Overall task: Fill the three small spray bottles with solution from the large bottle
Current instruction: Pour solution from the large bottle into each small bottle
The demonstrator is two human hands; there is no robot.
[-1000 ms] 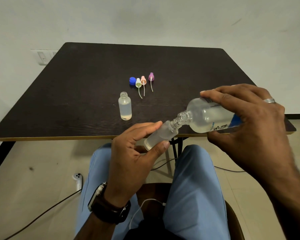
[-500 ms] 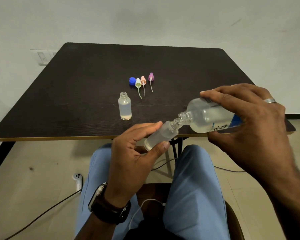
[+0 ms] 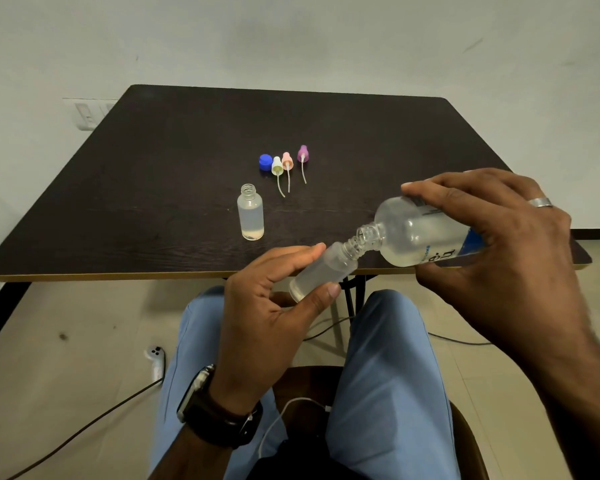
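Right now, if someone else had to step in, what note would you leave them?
Left hand holds a small bottle tilted, off the table's near edge.
Right hand tips the large bottle, mouth to mouth with it.
Another small bottle stands open on the table, liquid inside.
Three spray tops and a blue cap lie behind it.
The third small bottle is not in view.
Left: finish pouring, fill the third, fit tops.

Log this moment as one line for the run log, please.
step: pouring | right hand: holds large bottle tilted | left hand: holds small bottle, necks meeting | table: one open small bottle, four caps off
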